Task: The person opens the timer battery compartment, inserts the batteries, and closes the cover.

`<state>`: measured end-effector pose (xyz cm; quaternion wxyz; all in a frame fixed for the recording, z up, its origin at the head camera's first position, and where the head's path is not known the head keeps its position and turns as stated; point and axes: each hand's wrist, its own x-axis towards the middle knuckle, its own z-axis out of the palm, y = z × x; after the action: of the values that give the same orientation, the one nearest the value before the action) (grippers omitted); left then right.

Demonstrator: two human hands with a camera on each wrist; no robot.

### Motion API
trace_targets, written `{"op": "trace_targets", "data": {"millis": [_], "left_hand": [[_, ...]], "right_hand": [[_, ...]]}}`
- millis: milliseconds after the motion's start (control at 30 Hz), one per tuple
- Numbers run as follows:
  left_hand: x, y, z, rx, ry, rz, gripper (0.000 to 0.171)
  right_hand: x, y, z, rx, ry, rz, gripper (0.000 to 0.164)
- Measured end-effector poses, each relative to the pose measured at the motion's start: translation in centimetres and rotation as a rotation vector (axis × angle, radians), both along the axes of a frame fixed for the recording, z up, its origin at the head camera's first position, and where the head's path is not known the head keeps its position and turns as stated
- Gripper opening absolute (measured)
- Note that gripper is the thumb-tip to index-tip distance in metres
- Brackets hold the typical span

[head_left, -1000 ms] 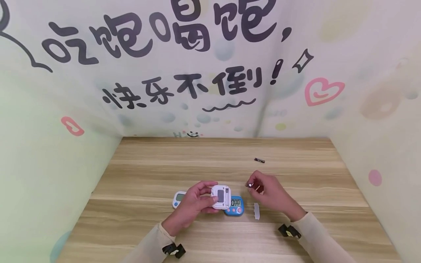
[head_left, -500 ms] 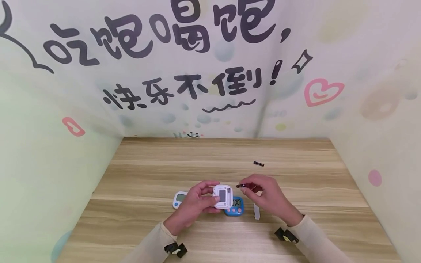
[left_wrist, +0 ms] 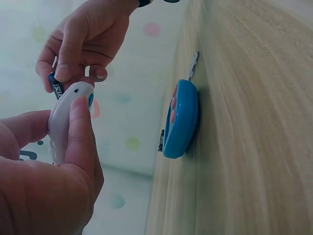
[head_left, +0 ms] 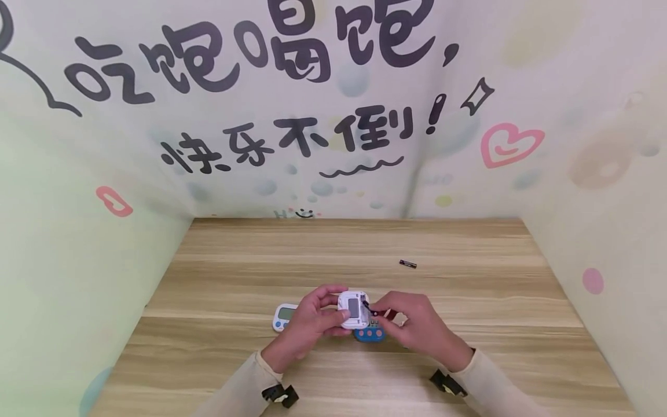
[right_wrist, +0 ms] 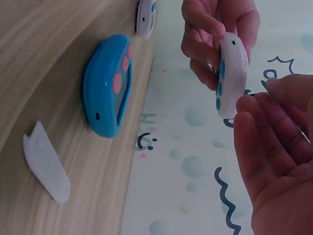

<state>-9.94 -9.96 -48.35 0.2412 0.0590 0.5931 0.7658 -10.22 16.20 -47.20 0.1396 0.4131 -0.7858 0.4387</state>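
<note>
- The right hand has carried its battery leftward to the white timer.
- The left hand grips that timer above the tabletop; the right pinches the battery.
- Loading seems underway; next calls for aligning, then pressing.

Held timer white; battery seemingly black.

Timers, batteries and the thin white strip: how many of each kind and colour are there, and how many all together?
Rounded white plastic timers: 2, one held up and one lying down
Rounded blue plastic timer: 1
Dark cylindrical batteries: 2, one held and one lying down
Thin white plastic strip: 1
Total: 6
</note>
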Motion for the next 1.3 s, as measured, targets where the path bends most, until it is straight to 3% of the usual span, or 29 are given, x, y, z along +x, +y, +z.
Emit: {"op": "trace_targets", "data": {"millis": [167, 400, 800, 1100, 1300], "left_hand": [[-0.1, 0.1, 0.1, 0.001, 0.005, 0.005, 0.059], [-0.1, 0.2, 0.1, 0.008, 0.015, 0.008, 0.058], [0.0, 0.2, 0.0, 0.013, 0.006, -0.002, 0.062], [0.1, 0.2, -0.1, 0.005, 0.005, -0.02, 0.061], [0.2, 0.2, -0.3, -0.006, 0.007, -0.025, 0.061]], "right_hand": [[0.2, -0.5, -0.2, 0.007, 0.096, 0.033, 0.029], [0.3, -0.7, -0.7, 0.031, 0.107, -0.006, 0.021], [0.4, -0.6, -0.8, 0.071, 0.008, -0.075, 0.017], [0.1, -0.6, -1.2, 0.075, -0.094, -0.079, 0.044], [0.1, -0.9, -0.9, 0.076, -0.13, -0.071, 0.048]]}}
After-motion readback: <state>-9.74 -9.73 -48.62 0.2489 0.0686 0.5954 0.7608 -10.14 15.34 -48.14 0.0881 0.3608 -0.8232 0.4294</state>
